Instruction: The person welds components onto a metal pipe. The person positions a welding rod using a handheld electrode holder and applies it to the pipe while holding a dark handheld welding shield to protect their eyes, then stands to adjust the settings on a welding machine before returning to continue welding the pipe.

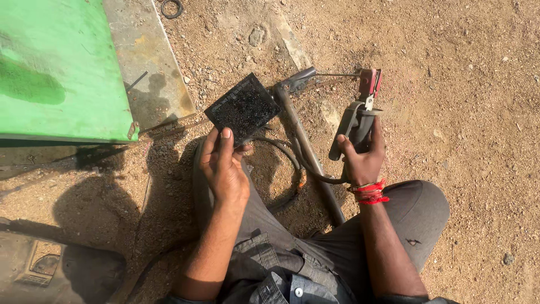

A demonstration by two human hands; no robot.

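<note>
Gripping a dark square glass plate (pixel 243 108) by its lower edge, the left hand (pixel 224 169) has its fingers (pixel 225 147) clamped on it above the sandy ground (pixel 461 112); the right hand (pixel 363 157) is closed around a welding electrode holder (pixel 360 112), with a metal rod (pixel 309 157) between them and a green panel (pixel 56 67) well to the left

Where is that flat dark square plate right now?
In the head view the flat dark square plate sits left of centre, pinched at its lower edge by the left hand, just right of the green metal panel.
</note>
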